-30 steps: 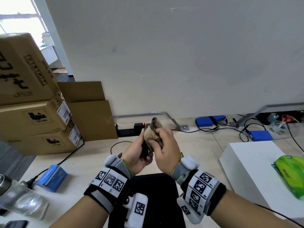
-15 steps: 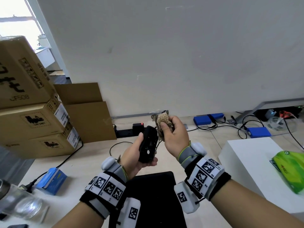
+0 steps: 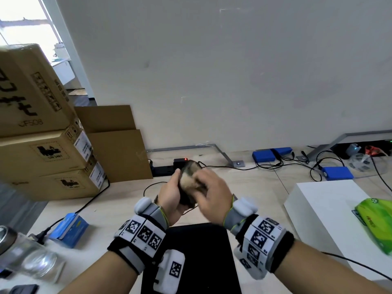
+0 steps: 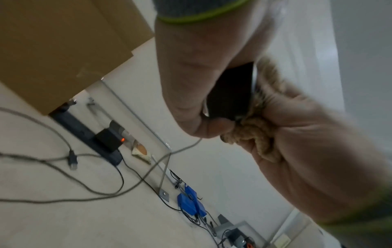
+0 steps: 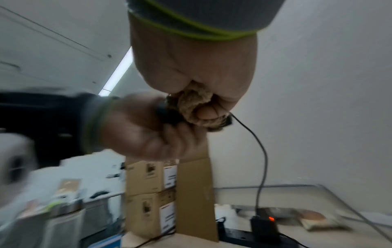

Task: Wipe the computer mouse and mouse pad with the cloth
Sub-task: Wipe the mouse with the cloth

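My left hand (image 3: 169, 194) grips a black wired computer mouse (image 3: 186, 201) lifted above the desk. My right hand (image 3: 212, 189) holds a bunched tan cloth (image 3: 187, 177) and presses it onto the mouse's top. In the left wrist view the mouse (image 4: 230, 94) shows dark between my left hand (image 4: 191, 83) and the cloth (image 4: 254, 134). In the right wrist view the cloth (image 5: 195, 104) is wadded in my right hand (image 5: 191, 67), against the mouse (image 5: 167, 114), whose cable (image 5: 260, 159) hangs down. The black mouse pad (image 3: 201, 257) lies on the desk below my wrists.
Stacked cardboard boxes (image 3: 42, 145) stand at the left, a blue box (image 3: 70, 228) and a clear container (image 3: 31, 257) in front of them. A white box (image 3: 331, 213) with a green packet (image 3: 377, 219) sits at the right. A power strip (image 3: 167, 169), blue packs (image 3: 337, 172) and cables line the wall.
Half a second ago my right hand held the cloth off the mouse, up and to the right. Now it has come back down and presses the cloth over the mouse.
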